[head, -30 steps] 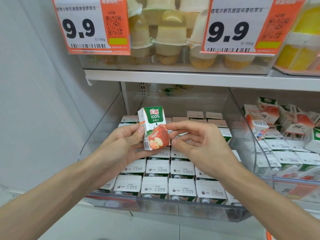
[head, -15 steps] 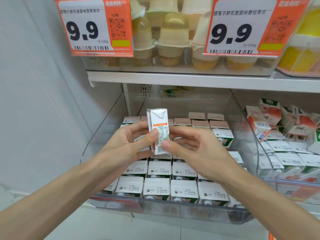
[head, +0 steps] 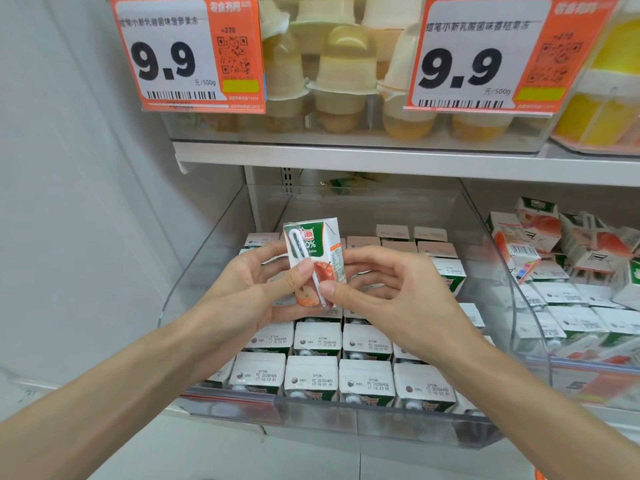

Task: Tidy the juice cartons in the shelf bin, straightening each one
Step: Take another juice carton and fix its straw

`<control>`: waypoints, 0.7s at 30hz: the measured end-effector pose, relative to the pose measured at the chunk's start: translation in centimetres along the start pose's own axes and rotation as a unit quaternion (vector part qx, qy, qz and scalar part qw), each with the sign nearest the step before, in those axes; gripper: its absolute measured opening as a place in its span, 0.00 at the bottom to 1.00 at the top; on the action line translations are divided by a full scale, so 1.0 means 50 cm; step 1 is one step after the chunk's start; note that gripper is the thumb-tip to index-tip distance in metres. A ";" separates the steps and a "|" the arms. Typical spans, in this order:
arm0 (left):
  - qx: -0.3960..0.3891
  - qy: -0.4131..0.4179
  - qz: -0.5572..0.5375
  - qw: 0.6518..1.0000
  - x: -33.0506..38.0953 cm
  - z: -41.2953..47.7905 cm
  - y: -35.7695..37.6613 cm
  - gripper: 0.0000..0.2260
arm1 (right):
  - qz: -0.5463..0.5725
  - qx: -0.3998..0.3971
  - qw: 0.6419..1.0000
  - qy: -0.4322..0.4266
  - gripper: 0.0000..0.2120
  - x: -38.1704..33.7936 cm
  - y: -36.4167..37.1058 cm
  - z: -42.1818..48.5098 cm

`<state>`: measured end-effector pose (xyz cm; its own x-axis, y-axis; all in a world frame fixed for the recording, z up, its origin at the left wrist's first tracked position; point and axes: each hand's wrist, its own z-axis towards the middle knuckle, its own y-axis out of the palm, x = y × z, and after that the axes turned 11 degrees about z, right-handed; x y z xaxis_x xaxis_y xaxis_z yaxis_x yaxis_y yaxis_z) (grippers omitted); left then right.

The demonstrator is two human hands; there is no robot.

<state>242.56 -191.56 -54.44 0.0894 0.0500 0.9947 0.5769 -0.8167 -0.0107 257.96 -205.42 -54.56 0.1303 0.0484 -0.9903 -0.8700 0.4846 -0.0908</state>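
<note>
A small juice carton, white and green with a red apple picture and a wrapped straw on its face, is held upright above the clear shelf bin. My left hand grips it from the left with the thumb on its front. My right hand pinches its lower right edge between thumb and fingers. Below my hands, several cartons stand in neat rows in the bin, white tops with date stamps facing up.
A second bin on the right holds several cartons lying jumbled. The shelf above carries jelly cups behind two orange 9.9 price tags. A white wall closes the left side.
The carton has been turned in my fingers: first the apple front faced me, then the barcode side, now the face with the straw. Both hands stayed at about the same place.
</note>
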 end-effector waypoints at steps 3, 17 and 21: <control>-0.012 0.010 0.012 1.000 0.002 0.000 0.000 0.18 | -0.010 0.013 1.000 0.001 0.13 0.004 -0.004 0.003; 0.016 0.045 0.108 0.993 -0.006 0.007 -0.023 0.16 | -0.011 0.017 1.000 -0.006 0.16 0.004 -0.006 0.006; 0.019 0.039 0.095 0.995 -0.009 0.010 -0.018 0.16 | 0.002 0.023 1.000 0.005 0.17 0.002 -0.005 0.004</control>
<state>242.40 -190.55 -54.90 0.1366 -0.1490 0.9793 0.5860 -0.7849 -0.2012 258.30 -205.37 -54.60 0.1219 0.0409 -0.9917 -0.8481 0.5234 -0.0826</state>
